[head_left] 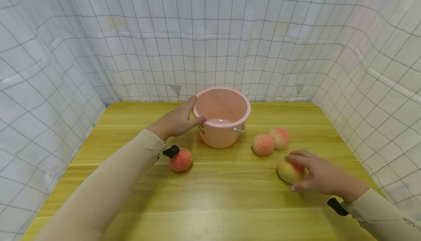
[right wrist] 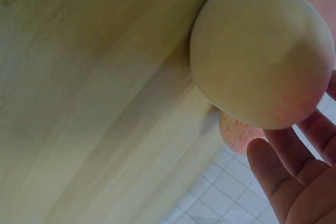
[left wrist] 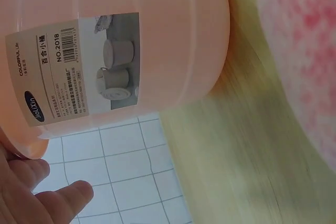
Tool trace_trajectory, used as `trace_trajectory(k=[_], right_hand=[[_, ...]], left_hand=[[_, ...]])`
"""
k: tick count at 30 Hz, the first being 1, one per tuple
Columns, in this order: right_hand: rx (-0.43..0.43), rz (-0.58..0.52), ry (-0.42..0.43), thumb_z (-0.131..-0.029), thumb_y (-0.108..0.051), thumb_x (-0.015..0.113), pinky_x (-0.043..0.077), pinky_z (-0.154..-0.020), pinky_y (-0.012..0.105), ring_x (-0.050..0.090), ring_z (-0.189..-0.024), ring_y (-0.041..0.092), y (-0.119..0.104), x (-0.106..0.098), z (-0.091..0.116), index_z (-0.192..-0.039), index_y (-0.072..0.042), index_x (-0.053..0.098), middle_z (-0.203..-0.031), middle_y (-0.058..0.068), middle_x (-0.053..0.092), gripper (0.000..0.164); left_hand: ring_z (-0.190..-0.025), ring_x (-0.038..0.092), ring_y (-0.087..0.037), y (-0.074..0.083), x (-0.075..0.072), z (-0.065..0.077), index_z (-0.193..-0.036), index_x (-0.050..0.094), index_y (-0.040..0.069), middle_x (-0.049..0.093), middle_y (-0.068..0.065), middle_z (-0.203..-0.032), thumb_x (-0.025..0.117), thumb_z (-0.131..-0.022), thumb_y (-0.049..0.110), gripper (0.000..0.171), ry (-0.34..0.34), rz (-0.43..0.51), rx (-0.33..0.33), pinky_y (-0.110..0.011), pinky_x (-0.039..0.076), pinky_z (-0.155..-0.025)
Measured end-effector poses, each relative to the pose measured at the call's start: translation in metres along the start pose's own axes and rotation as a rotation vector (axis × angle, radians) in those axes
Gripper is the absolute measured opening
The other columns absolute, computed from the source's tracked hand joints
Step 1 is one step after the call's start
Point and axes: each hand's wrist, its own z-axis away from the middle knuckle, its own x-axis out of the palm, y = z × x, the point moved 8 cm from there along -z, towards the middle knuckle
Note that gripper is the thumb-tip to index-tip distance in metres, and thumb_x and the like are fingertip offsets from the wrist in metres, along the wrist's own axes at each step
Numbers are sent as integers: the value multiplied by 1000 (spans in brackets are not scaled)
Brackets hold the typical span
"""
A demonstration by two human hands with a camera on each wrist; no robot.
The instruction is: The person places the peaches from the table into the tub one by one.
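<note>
At the left rim of a pink plastic bucket, my left hand grips the edge, its thumb lying on the near side and its fingers farther back. The left wrist view shows the bucket's paper label close up. My right hand curves its thumb and fingers around a yellow peach with a red blush, low over the table. In the right wrist view several fingertips lie against this peach's far side. A speckled red peach sits under my left wrist.
Two more pinkish peaches, one speckled and one smoother, rest side by side right of the bucket. The bucket's handle hangs on its near right. White grid-patterned curtains enclose the wooden table at the back and sides.
</note>
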Motion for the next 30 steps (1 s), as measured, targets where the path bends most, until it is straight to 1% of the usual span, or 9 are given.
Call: trace_trajectory(k=[6, 11, 15, 19, 23, 25, 30], right_hand=[[12, -1, 6, -72, -53, 95, 53, -104, 58, 61, -131, 36, 5, 7, -1, -147, -8, 58, -148, 14, 57, 94], [35, -48, -29, -74, -47, 95, 51, -105, 59, 61, -130, 36, 13, 14, -4, -153, -6, 51, -146, 16, 58, 99], [46, -74, -42, -75, -43, 96, 50, -106, 59, 61, -130, 36, 21, 21, -7, -154, -4, 48, -144, 16, 61, 100], [58, -69, -38, -71, -46, 97, 53, -103, 56, 64, -126, 33, 27, 24, -9, -152, -4, 49, -141, 14, 64, 103], [72, -78, -55, -70, -51, 96, 54, -101, 54, 66, -123, 30, 30, 28, -11, -151, -4, 50, -138, 11, 66, 105], [76, -82, -59, -69, -53, 96, 54, -100, 52, 66, -121, 28, 31, 30, -11, -149, -5, 51, -136, 8, 67, 103], [57, -60, -33, -69, -51, 96, 56, -98, 49, 67, -118, 24, 31, 29, -11, -146, -7, 54, -133, 4, 68, 98]], left_hand=[[-164, 17, -31, -1, 0, 1, -171, -3, 13, 1, -9, -179, 44, -96, 82, 112, -8, 11, -2, -53, 23, -131], [-164, 17, -28, -1, 0, 0, -171, -2, 17, 2, -6, -179, 46, -94, 84, 113, -9, 46, -7, -52, 23, -131], [-164, 16, -27, -1, 2, 0, -171, -2, 18, 3, -5, -179, 48, -94, 83, 113, -16, 78, -12, -52, 22, -131], [-164, 15, -26, -1, 2, 0, -171, -2, 19, 2, -4, -179, 49, -94, 83, 113, -17, 100, -17, -52, 22, -131], [-164, 14, -26, 0, 1, 0, -171, -3, 20, 0, -3, -179, 49, -93, 83, 113, -22, 110, -20, -53, 21, -131], [-164, 14, -26, 0, 2, 0, -171, -3, 20, 0, -2, -179, 49, -93, 84, 113, -24, 115, -21, -53, 21, -132], [-164, 15, -25, -1, 2, -1, -171, -2, 21, 2, -1, -179, 49, -93, 84, 112, -20, 115, -25, -52, 22, -132]])
